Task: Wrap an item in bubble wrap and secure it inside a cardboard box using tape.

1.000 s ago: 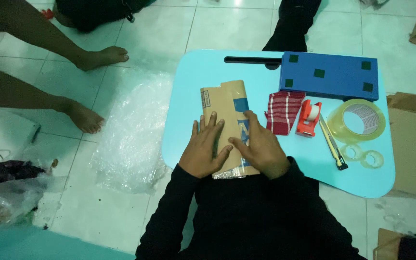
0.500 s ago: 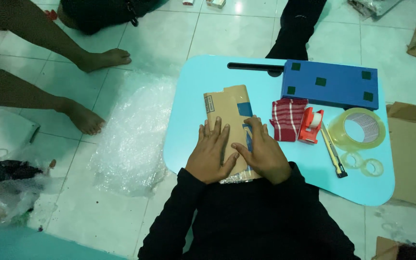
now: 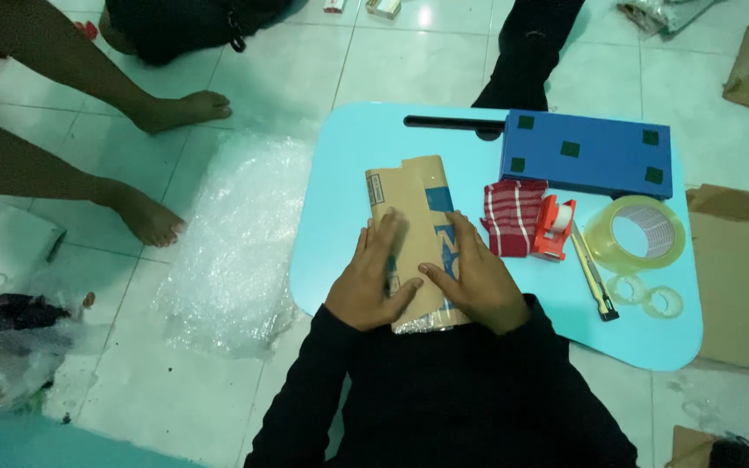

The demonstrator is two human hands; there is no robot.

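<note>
Both hands, left [image 3: 373, 283] and right [image 3: 476, 282], are pressing flat, fingers spread, on the cardboard box [image 3: 416, 234] near the surface's [image 3: 340, 182] front edge; light, stiff, creasable—gripping its long side edges looks best.

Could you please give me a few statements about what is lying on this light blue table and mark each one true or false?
1. Both hands, left hand and right hand, rest flat on the cardboard parcel. True.
2. The blue box lies on the floor. False: it lies on the table.
3. The large tape roll lies right of the red tape dispenser. True.
4. The bubble wrap covers the parcel. False: it lies on the floor, left of the table.
</note>
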